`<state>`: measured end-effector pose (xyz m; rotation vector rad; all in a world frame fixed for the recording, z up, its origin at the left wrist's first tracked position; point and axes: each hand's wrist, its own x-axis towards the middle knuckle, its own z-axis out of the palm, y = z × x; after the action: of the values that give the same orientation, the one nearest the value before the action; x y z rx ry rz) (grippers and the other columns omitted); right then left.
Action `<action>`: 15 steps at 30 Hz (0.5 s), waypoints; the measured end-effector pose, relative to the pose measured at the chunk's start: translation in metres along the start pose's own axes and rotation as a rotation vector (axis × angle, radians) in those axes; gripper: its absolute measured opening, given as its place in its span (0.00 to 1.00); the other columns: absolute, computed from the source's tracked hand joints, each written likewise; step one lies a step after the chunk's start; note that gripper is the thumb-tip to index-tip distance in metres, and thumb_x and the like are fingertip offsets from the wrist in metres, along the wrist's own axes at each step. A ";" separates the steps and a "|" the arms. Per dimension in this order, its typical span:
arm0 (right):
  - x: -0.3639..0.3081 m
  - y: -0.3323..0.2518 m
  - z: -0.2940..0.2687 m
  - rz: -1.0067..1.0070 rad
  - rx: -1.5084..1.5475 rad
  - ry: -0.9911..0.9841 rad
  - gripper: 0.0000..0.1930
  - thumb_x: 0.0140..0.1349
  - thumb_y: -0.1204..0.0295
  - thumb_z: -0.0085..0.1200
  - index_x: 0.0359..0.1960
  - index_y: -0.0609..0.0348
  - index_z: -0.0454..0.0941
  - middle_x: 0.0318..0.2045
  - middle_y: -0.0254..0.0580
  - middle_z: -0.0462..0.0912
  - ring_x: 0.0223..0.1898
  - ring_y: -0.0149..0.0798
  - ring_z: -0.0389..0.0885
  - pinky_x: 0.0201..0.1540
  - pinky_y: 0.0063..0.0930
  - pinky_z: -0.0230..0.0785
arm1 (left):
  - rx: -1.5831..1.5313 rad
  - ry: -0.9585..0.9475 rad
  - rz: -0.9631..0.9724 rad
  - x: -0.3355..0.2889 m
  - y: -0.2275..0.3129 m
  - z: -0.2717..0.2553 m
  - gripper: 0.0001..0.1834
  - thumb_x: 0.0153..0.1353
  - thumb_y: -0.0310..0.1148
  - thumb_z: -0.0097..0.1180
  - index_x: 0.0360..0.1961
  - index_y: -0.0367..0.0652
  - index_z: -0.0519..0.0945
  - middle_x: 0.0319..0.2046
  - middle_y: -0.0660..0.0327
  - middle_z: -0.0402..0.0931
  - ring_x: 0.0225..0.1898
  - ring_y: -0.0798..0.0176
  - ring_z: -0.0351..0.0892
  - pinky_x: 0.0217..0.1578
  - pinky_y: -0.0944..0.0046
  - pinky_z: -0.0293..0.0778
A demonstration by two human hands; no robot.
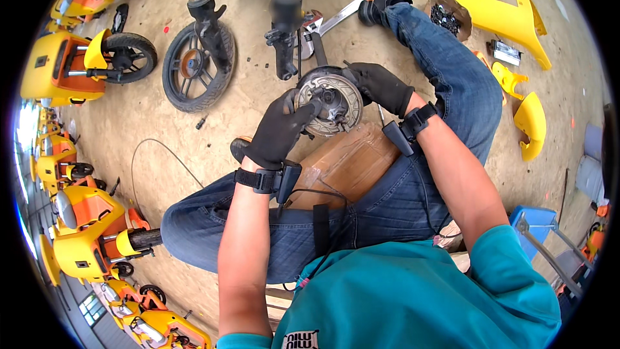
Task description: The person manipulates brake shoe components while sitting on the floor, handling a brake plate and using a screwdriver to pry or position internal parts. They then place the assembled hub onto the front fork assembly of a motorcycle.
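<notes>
A round drum brake plate (351,98) with pale curved brake shoes is held up between my two hands in front of the scooter's fork. My left hand (276,128), in a black glove, grips its left side, with the thumb reaching over the hub area. At the upper right edge, my gloved right hand (382,86) has its fingers closed on the rim, partly hidden. Directly beyond the plate hangs the right fork leg (282,39). The black front wheel (194,68) stands or leans beside the left fork leg (203,16), to the left of my hands.
A cardboard box (352,165) lies between my legs. An adjustable wrench (339,14) rests on the floor beyond the brake plate. A bag of small dark parts (447,18) and yellow body panels (494,3) lie to the right. Yellow scooters (84,232) line the left side.
</notes>
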<state>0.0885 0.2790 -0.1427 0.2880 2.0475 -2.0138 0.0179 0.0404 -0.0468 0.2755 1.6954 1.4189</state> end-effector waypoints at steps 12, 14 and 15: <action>-0.007 -0.019 0.011 0.053 0.011 0.023 0.24 0.74 0.52 0.46 0.53 0.61 0.78 0.32 0.29 0.78 0.30 0.21 0.73 0.32 0.19 0.71 | 0.068 0.137 0.071 0.003 -0.009 0.003 0.17 0.62 0.34 0.57 0.47 0.33 0.78 0.38 0.56 0.83 0.39 0.65 0.80 0.43 0.64 0.74; -0.006 -0.020 0.012 0.036 0.002 0.021 0.25 0.74 0.51 0.45 0.53 0.62 0.78 0.32 0.29 0.79 0.30 0.21 0.73 0.32 0.19 0.71 | 0.132 0.211 0.081 0.002 -0.013 0.004 0.17 0.61 0.35 0.58 0.45 0.33 0.79 0.36 0.54 0.82 0.38 0.63 0.80 0.42 0.63 0.74; -0.007 -0.020 0.012 0.029 -0.003 0.023 0.25 0.74 0.50 0.45 0.53 0.62 0.78 0.33 0.29 0.79 0.30 0.21 0.73 0.33 0.19 0.71 | 0.163 0.245 0.087 0.003 -0.014 0.005 0.17 0.61 0.35 0.59 0.44 0.33 0.79 0.35 0.54 0.82 0.37 0.62 0.80 0.42 0.62 0.74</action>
<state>0.0888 0.2667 -0.1214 0.3399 2.0478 -1.9985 0.0251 0.0412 -0.0603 0.2775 2.0259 1.4256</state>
